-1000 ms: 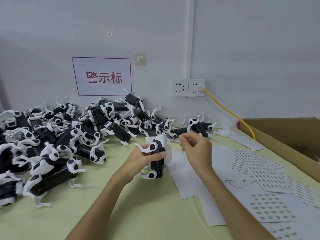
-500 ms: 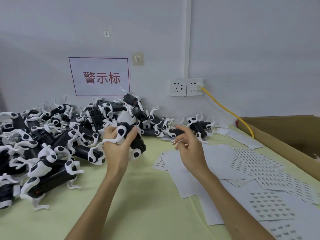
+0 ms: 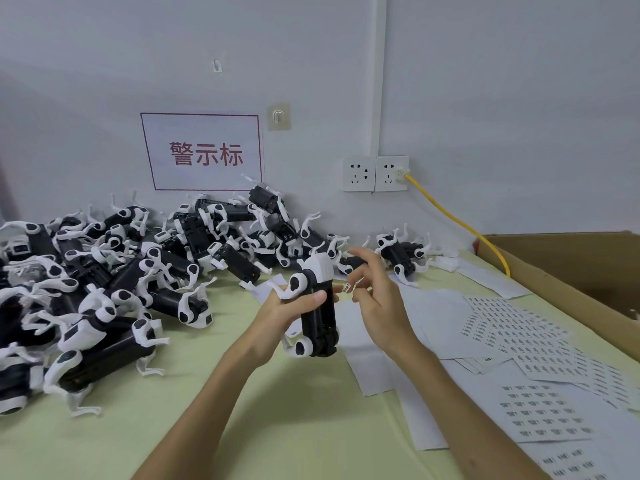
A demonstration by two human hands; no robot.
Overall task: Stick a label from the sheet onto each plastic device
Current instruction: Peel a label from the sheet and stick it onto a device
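My left hand (image 3: 284,311) grips a black plastic device with white legs (image 3: 317,313), held upright above the green table. Just right of it, my right hand (image 3: 377,303) carries a small white label (image 3: 346,288) stuck to a fingertip, fingers spread, close to the device's side. Label sheets (image 3: 512,327) printed with rows of small barcodes lie overlapping on the table at the right. A big pile of the same black-and-white devices (image 3: 114,282) covers the table's left and back.
A cardboard box (image 3: 568,271) stands along the right edge. A yellow cable (image 3: 457,220) runs from the wall sockets (image 3: 375,173) down behind the box. A sign with red characters (image 3: 204,152) hangs on the wall. Blank backing sheets (image 3: 367,344) lie under my hands.
My left hand brought a device from the pile back to the centre and turned it upright. My right hand stayed in place with the label on its fingertip.
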